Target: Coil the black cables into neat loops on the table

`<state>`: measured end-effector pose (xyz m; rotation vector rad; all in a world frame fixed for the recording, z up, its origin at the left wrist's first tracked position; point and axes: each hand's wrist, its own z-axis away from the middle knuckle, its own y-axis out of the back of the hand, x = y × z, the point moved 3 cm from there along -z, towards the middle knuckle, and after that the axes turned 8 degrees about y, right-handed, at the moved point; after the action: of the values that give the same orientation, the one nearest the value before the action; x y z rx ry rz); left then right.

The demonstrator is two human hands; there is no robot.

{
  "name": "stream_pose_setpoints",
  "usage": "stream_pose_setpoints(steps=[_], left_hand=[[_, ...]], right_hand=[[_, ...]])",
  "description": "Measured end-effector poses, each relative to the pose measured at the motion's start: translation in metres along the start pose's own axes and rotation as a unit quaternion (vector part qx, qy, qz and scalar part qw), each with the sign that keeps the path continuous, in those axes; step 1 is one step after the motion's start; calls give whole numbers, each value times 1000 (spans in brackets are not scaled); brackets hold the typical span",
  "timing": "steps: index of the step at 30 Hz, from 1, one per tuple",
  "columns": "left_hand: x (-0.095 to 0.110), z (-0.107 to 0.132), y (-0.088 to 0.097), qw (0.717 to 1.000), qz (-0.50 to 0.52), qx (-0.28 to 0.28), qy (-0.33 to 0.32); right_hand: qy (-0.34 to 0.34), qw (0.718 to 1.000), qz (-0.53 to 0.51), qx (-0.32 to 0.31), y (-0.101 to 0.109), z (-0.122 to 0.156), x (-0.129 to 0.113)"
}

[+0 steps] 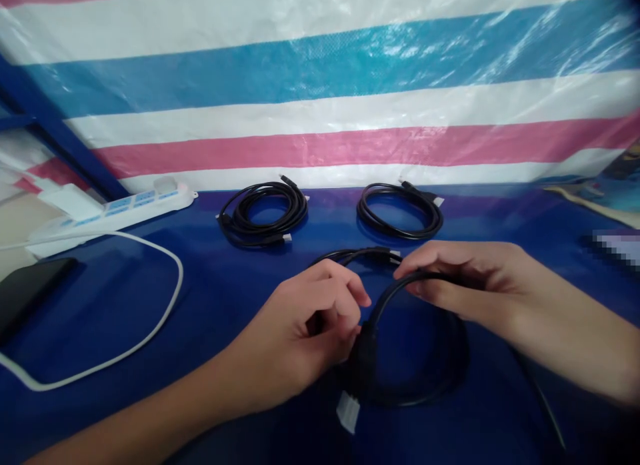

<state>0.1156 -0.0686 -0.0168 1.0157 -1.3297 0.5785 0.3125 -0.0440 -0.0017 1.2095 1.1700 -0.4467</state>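
Pinching a black cable (387, 295) between thumb and fingers of the right hand (493, 297), right of centre in the frame. Curling the fingers of the left hand (297, 338) against or just beside the dark plug (365, 355) of the same cable, at lower centre; impossible to tell from this angle whether grasping it. Note the cable's loop, arching from the plug to the right fingertips, and the pale tip (349, 411) pointing toward the bottom of the frame. Behind the hands, at centre, see a second black cable (345, 255), partly hidden by the left hand. Farther back, compare two coils lying well apart on the blue table (215, 318): a thicker coil (240, 215) left of centre, a thinner coil (365, 215) right of centre. At left, observe a white power strip (176, 199) bearing a white adapter (75, 201), a white cord (176, 278) curving in front, and a flat black object (35, 291) cut by the frame edge. Across the top, note a striped sheet (320, 71) in white, blue and pink.
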Motion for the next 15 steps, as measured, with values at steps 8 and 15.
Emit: stream_pose_setpoints(steps=[8,15], left_hand=[[-5,3,6,996,78,-27,14],[-1,5,6,994,95,-53,-26]], right_hand=[[22,998,47,-41,-2,7,-4],[21,996,70,-48,-7,7,-2]])
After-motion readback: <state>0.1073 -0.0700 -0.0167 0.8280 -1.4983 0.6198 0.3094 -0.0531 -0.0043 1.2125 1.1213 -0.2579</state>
